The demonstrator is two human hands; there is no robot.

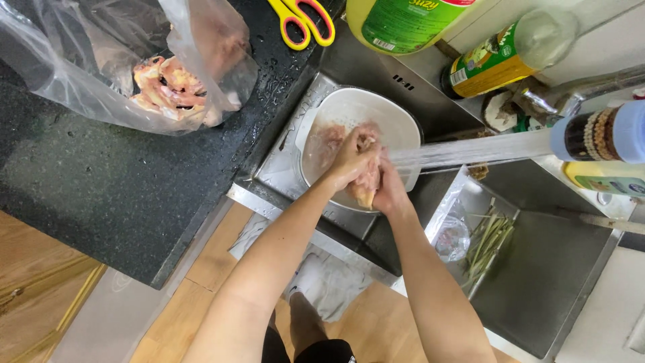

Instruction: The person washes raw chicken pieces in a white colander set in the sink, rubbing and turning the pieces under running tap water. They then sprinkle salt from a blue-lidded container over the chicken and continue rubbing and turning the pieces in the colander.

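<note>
Both my hands hold one piece of raw chicken (368,181) over a white bowl (396,117) that sits on the steel sink's drainboard. My left hand (349,160) grips the meat from the left and my right hand (391,189) grips it from the right. A stream of tap water (470,149) runs from the tap head (598,134) at the right onto the meat and my hands. More pale raw chicken (324,142) lies in the bowl under water.
A clear plastic bag with raw chicken pieces (168,84) lies on the wet black counter (121,181). Yellow-and-red scissors (302,20) lie at the top. Bottles (497,57) stand behind the sink. The sink basin (537,269) holds green stalks in a strainer tray (484,245).
</note>
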